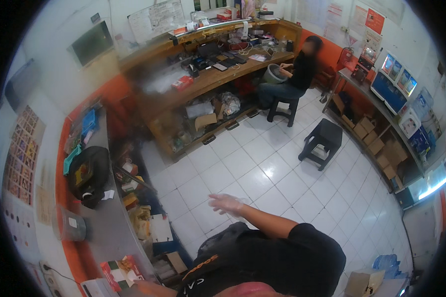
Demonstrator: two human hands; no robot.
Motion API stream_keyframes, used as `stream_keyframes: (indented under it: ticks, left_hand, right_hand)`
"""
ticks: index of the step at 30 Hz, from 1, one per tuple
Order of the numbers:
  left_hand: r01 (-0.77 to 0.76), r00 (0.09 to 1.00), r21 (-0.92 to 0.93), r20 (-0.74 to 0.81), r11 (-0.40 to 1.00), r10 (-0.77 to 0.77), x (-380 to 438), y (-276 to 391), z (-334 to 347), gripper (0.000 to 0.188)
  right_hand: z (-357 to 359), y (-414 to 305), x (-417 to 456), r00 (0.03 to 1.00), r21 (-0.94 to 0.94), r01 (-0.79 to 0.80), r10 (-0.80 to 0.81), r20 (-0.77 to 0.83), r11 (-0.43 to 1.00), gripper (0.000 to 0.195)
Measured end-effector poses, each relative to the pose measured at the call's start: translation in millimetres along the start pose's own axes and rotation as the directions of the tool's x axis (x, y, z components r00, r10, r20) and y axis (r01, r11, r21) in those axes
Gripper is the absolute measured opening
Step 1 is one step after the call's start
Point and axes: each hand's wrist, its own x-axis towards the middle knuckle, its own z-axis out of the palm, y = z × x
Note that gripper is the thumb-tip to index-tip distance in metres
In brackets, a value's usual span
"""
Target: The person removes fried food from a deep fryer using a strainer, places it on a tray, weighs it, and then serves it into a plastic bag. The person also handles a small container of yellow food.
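Note:
My right hand (226,205), in a clear thin plastic glove, is held out over the white tiled floor with its fingers apart and nothing in it. At the lower left, my left hand (136,282) is at the near edge of a red, white and green printed cardboard box (119,274). Only part of that hand shows, and its fingers are hard to make out. The box lies tilted by a white appliance or case (98,289) at the near end of a grey counter (113,230). A clear plastic tub (71,224) stands farther along the counter.
A black bag (89,174) and teal tray (71,159) lie on the left counter, above shelves of boxes. A person (301,74) sits by a wooden desk (215,74), hands at a bucket (274,73). A black stool (322,143) stands on the floor; metal shelving (379,115) lines the right.

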Motion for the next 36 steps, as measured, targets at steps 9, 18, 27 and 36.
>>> stream_keyframes:
  ticks: [9,18,27,36]
  left_hand:
    - [-0.569,0.617,-0.003,0.660,0.823,0.429,-112,136,196,0.046]
    - [-0.758,-0.228,-0.467,0.843,0.455,0.487,-64,266,402,0.028]
    - [-0.742,-0.168,-0.498,0.785,0.448,0.596,19,290,509,0.005]
    - [-0.863,-0.088,-0.412,0.691,0.291,0.718,22,304,552,0.009]
  right_hand:
    - [70,-115,185,0.909,-0.005,-0.052,0.050,0.414,0.999,0.094]
    - [153,-168,339,0.819,-0.185,-0.011,0.115,0.562,0.983,0.076]
    - [162,-205,428,0.719,-0.305,0.418,-0.106,0.687,0.856,0.077]
    - [139,-227,419,0.743,-0.287,0.454,-0.181,0.644,0.844,0.073]
